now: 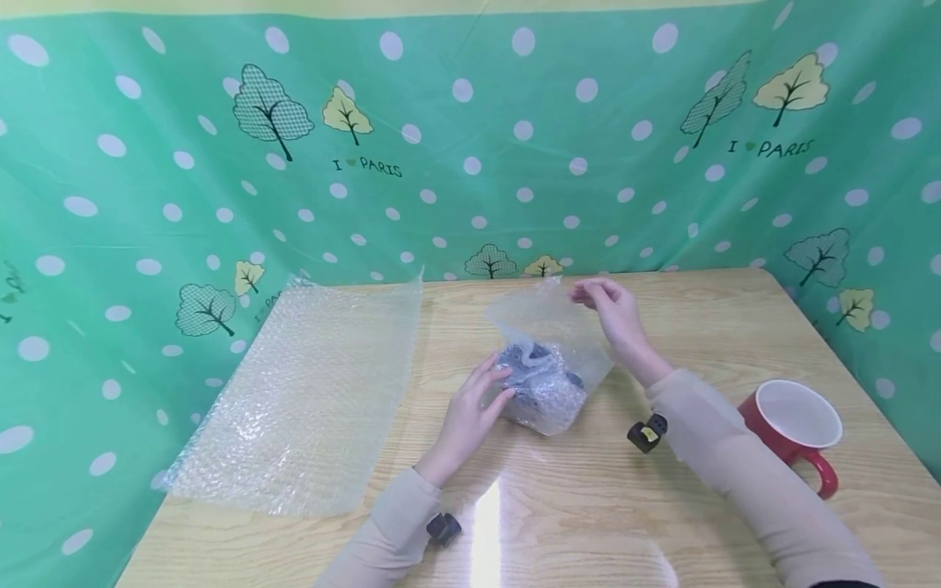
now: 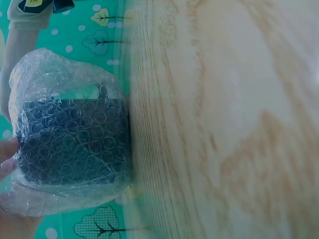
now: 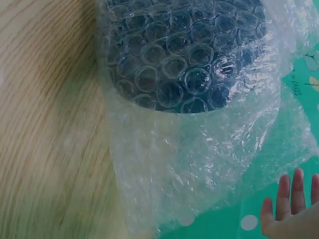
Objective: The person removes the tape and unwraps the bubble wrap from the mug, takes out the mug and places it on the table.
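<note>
Across the green cloth [image 1: 441, 106] we read "I PARIS" twice in full, a small heart [image 1: 351, 163] between the words. The right wrist view shows us "PARIS" too

- We see a dark-blue, rounded object [image 2: 75, 139] in clear, circle-patterned bubble wrap [image 3: 184, 159]
- A round red mug [image 1: 797, 416], white inside
- A pale-dotted, tree-printed green fabric backdrop [image 1: 434, 159]

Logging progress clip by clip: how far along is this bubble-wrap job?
Looks done: wrap covers much of the dark item. In hand: the left hand touches the wrap, while the right hand is near its loose end, which sticks out behind. Probably left: folding in that end, then perhaps wrapping the red mug, which stands bare, with the flat sheet.
</note>
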### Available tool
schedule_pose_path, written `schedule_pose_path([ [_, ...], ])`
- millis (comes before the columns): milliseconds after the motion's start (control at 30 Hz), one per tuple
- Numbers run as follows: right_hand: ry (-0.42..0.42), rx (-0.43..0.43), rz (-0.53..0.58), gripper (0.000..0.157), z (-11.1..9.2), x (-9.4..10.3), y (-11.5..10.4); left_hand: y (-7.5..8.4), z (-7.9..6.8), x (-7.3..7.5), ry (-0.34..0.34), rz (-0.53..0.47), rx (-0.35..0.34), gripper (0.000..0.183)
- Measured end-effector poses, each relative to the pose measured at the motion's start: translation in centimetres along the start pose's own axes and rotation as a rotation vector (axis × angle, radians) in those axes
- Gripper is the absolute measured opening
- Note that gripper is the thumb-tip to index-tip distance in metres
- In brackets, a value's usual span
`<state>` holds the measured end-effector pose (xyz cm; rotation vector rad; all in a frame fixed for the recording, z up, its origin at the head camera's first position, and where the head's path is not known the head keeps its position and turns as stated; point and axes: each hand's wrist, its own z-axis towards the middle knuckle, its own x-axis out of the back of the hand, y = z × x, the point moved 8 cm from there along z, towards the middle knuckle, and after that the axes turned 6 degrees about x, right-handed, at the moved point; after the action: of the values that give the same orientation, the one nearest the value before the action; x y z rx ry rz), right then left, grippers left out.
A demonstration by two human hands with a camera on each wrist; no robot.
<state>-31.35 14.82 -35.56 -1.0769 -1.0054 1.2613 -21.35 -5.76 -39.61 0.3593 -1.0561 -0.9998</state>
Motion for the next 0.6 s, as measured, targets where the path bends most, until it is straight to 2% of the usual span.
schedule_pose_path([
  [233,0.023,0.085,-0.089,0.024,-0.8,0.5,-1.4,0.4,0.0,0.2,0.023,0.009,-0.034,0.027],
  [433,0.003,0.128,-0.129,0.02,-1.5,0.4,-2.4,0.4,0.0,0.3,0.025,0.011,-0.04,0.029],
  [600,-0.026,0.158,-0.173,0.025,-2.1,0.2,-3.0,0.4,0.1,0.2,0.02,0.003,-0.034,0.028],
])
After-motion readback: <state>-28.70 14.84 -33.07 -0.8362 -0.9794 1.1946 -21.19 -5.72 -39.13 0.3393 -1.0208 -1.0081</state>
